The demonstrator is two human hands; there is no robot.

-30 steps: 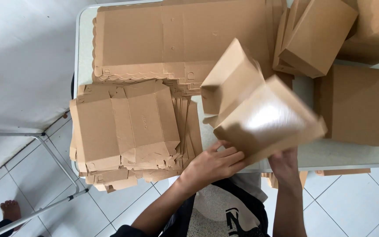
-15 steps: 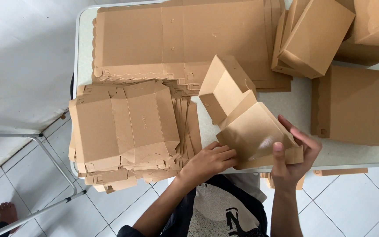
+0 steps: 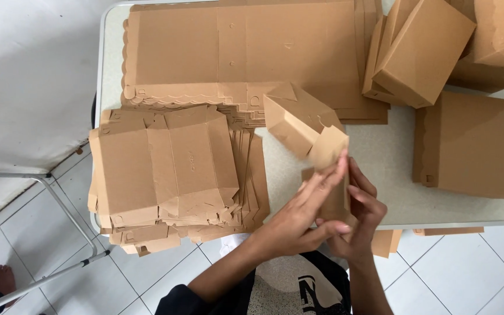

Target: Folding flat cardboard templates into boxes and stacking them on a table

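box blank in hands: the half-folded cardboard box blank (image 3: pixel 307 131) is motion-blurred at its near flap, and its lower part sits hidden between the left hand (image 3: pixel 296 219) and right hand (image 3: pixel 360 216)
right palm: can't see it, left fingers cover it
flat stack at top: big cardboard sheets (image 3: pixel 234 52) cut off by the top edge
folded boxes: the ones top right (image 3: pixel 424 49) run off the frame
bare foot: a foot (image 3: pixel 1 280) bottom left, rest of that person out of view

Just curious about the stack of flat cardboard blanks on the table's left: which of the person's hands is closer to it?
Left. The left hand lies just right of the stack of flat blanks; the right hand sits farther right, behind the box being folded.
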